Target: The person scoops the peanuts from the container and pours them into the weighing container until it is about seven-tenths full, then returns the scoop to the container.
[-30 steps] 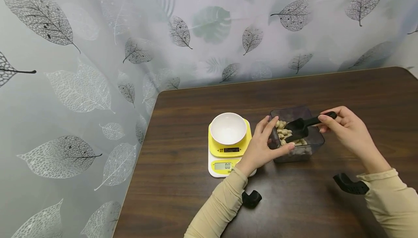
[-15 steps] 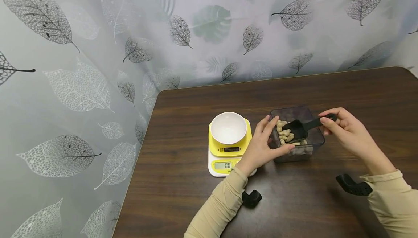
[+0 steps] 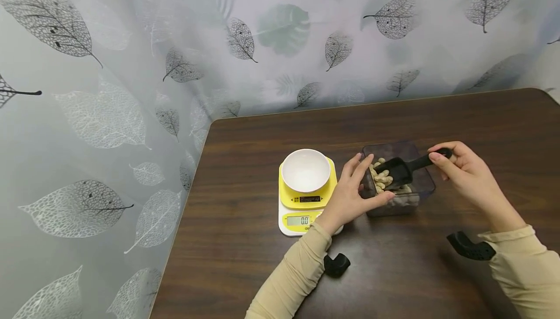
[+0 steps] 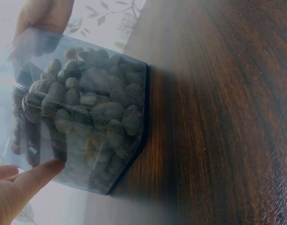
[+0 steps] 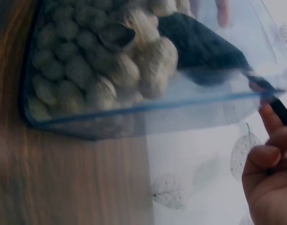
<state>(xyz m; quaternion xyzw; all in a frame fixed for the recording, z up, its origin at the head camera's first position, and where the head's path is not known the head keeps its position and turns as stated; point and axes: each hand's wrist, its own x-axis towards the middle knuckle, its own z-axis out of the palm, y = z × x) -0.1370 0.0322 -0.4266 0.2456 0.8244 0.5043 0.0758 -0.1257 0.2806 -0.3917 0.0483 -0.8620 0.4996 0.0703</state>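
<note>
A clear, smoky plastic box (image 3: 395,150) with unshelled peanuts (image 3: 380,181) stands on the table. My left hand (image 3: 345,200) holds it at the near left, fingers at the left rim and thumb along the front; in the left wrist view a fingertip (image 4: 54,165) lies against the clear wall. My right hand (image 3: 470,178) pinches the handle end of a black scoop (image 3: 399,172), thumb on top. The scoop's bowl is down inside the box, lip pointing left among the peanuts. In the right wrist view, peanuts (image 5: 157,61) lie right at the scoop's lip.
Left of the box, a white bowl (image 3: 306,170) sits on a yellow and white kitchen scale (image 3: 286,200) reading 0.0. Black curved pieces (image 3: 337,264) jut from both sleeves. The brown table (image 3: 245,173) meets a leaf-patterned curtain (image 3: 271,76) behind and at left.
The scoop shifts slightly within the box and its bowl tips, so the peanuts at its lip lie differently. My left hand keeps its hold; the scale still reads 0.0.
</note>
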